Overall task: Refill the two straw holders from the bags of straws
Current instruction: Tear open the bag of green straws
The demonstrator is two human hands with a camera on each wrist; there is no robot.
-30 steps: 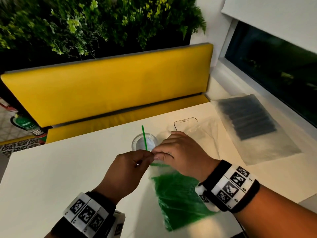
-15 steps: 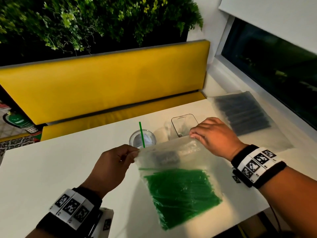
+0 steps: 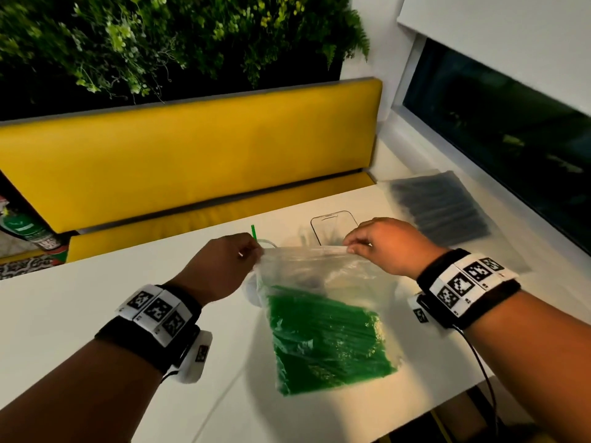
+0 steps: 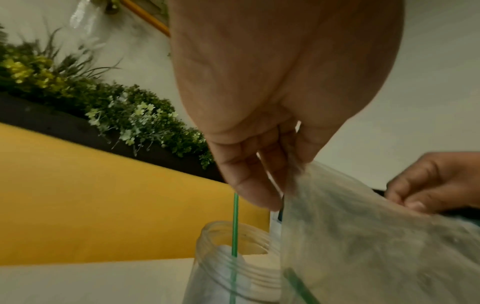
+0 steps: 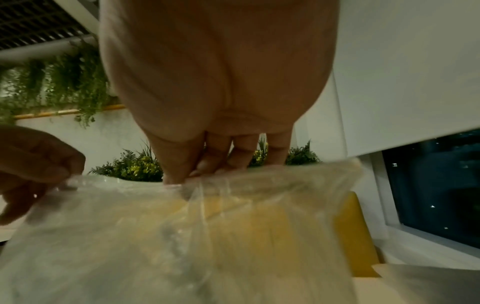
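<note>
A clear zip bag of green straws [image 3: 326,334] hangs over the white table [image 3: 80,314], held up by its top edge. My left hand [image 3: 248,252] pinches the bag's left top corner [image 4: 293,164]. My right hand [image 3: 351,247] pinches the top edge further right [image 5: 182,181]. Behind the bag stands a clear round jar [image 4: 233,265] with one green straw [image 4: 235,226] upright in it. A clear rectangular holder [image 3: 334,227] stands to the jar's right, partly hidden by the bag. A second bag with black straws [image 3: 438,212] lies flat at the far right.
A yellow bench [image 3: 192,161] runs behind the table, with plants [image 3: 160,43] above it. A dark window [image 3: 511,129] lines the right side. The table's near edge is close under the bag's bottom right.
My right hand has slid right along the bag's top edge, away from the left hand. The bag now hangs stretched and lifted between both hands.
</note>
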